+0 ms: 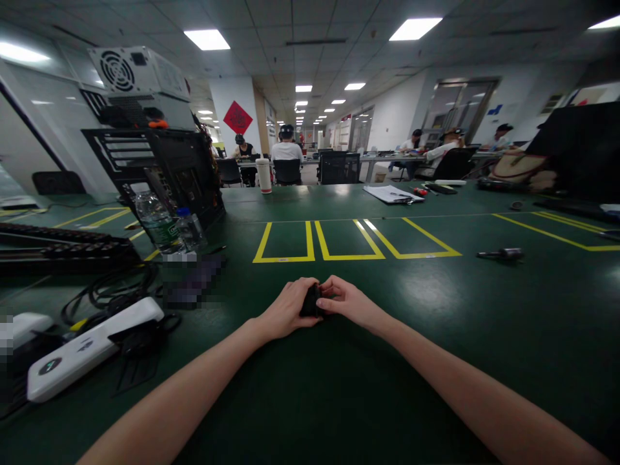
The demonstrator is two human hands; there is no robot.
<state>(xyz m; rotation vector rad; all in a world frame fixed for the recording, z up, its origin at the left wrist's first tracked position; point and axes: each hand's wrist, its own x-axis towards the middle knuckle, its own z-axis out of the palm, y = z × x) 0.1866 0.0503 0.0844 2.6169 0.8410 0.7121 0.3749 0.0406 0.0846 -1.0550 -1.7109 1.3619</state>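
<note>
A small dark, blocky object (310,302) is held between my two hands, low over the green table (339,374). My left hand (287,306) is closed around its left side, thumb below and fingers over the top. From the right, my right hand (345,301) pinches at its edge, thumb and fingertips close together. The object's exact kind cannot be made out, since fingers cover much of it. Beyond the hands, yellow tape outlines (349,257) mark the table. Off to the right lies a dark cylindrical tool (504,254) with a thin shaft.
At left stand a black computer case (179,174) with a power supply (140,71) on top, plastic bottles (159,223), a white power strip (97,349) and cables. A clipboard (393,194) and a white cup (264,175) stand farther back. People sit at distant desks.
</note>
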